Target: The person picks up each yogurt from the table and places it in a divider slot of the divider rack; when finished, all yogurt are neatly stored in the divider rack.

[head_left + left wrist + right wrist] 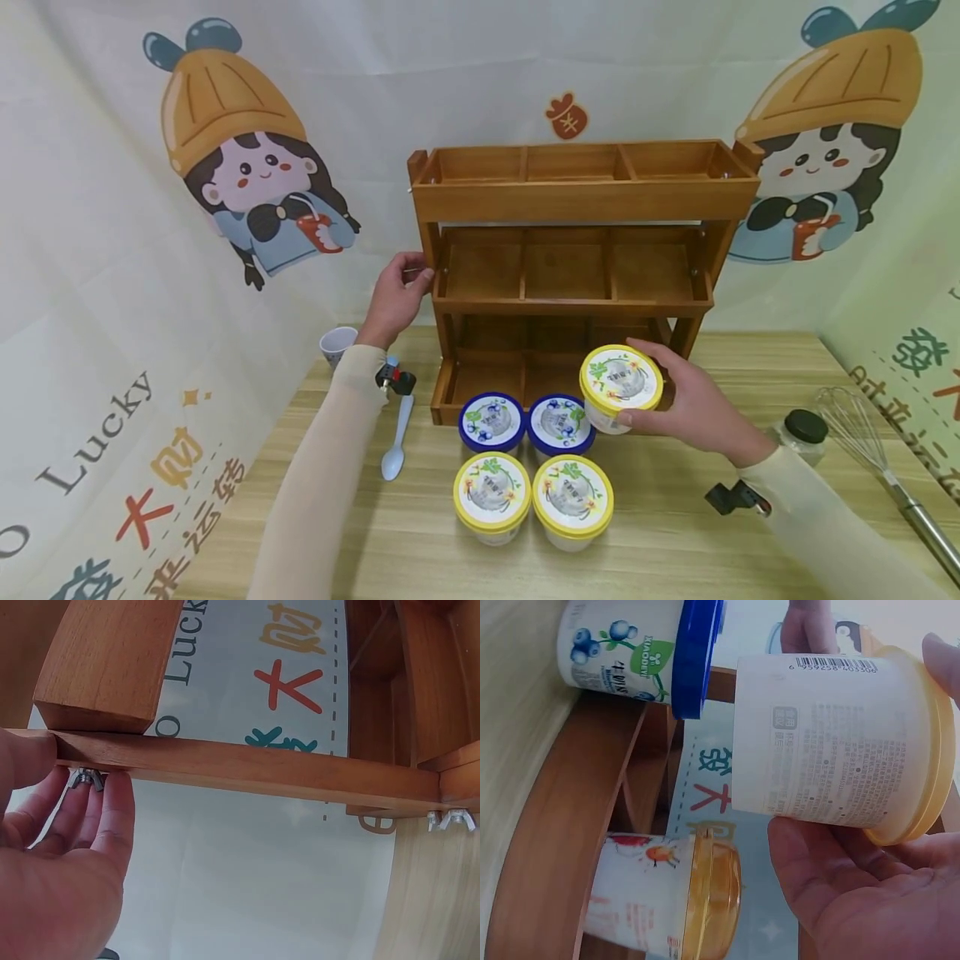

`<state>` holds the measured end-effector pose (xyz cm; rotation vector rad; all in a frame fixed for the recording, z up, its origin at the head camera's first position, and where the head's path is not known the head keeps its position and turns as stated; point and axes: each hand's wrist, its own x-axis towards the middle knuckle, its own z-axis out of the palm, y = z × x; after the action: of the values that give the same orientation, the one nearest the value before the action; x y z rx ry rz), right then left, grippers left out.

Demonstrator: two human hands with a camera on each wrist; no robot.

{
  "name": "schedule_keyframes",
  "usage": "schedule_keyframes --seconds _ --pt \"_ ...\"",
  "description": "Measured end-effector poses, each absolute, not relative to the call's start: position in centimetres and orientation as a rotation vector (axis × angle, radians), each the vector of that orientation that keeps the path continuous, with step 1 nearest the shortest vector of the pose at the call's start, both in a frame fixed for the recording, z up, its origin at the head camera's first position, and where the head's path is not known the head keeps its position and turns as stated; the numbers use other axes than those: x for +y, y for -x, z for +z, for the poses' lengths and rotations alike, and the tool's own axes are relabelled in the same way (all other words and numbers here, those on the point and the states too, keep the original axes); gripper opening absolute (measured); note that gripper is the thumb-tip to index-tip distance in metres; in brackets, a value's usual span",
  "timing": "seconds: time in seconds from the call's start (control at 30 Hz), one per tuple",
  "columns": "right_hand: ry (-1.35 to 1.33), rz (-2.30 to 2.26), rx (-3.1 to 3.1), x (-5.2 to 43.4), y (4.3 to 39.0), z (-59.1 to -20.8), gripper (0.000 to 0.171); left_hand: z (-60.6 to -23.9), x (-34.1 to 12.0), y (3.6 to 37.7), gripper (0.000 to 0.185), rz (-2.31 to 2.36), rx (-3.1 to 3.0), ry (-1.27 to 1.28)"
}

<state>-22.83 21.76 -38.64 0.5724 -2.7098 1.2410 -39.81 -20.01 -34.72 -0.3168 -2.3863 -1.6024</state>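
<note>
My right hand (686, 400) grips a yellow-lidded tub (622, 379) by its side, in front of the wooden rack's lower right. The right wrist view shows the tub's printed side and barcode. My left hand (396, 298) holds the left upright of the three-tier wooden rack (585, 200), thumb and fingers on opposite sides beside a wing nut (86, 778). Before the rack stand two blue-lidded tubs (491, 422) and, nearer, two more yellow-lidded tubs (573, 497). A cup with an orange-yellow lid (660, 892) appears at the rack's bottom tier in the right wrist view.
Left of the rack are a white cup (337, 343), partly behind the left forearm, and a pale blue spoon (395, 454). A black-lidded jar (802, 437) and a whisk (885, 467) lie at the right. Printed cloth hangs behind and at both sides.
</note>
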Motion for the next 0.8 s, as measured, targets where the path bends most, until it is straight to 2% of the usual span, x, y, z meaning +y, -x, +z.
schedule_keyframes --seconds 0.8 --pt "-0.485 1.281 -2.735 17.3 28.3 -39.5 0.107 -34.8 -19.8 40.2 0.041 -1.616 -2.382 0.261"
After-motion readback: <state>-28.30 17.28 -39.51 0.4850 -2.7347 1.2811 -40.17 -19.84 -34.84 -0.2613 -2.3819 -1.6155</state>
